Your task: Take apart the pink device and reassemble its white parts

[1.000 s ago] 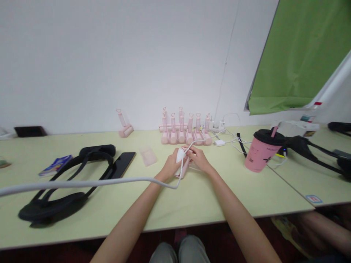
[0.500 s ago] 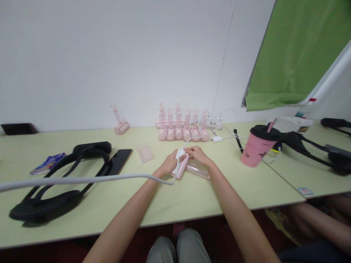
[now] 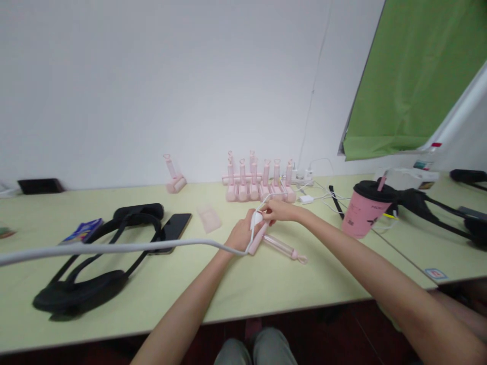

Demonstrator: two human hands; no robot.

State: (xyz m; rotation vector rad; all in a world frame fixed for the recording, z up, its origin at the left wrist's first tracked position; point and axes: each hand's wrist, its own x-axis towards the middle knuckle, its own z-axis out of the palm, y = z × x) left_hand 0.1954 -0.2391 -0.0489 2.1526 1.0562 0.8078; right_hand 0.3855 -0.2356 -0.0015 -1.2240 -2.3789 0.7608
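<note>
White device (image 3: 258, 218) is held in left hand (image 3: 241, 233).
Clear tube (image 3: 279, 244) is now uncovered, thus reachable; grip of right hand (image 3: 280, 210) cannot be told.

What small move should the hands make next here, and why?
Probably ease the white cable aside with the right hand: in this view it crosses in front of the white piece between that hand and the left hand, and could snag.

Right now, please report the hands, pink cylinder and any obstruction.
Left hand and right hand at white piece. Pink cylinder slanted, clear tube nearby. White cable crosses view.
</note>
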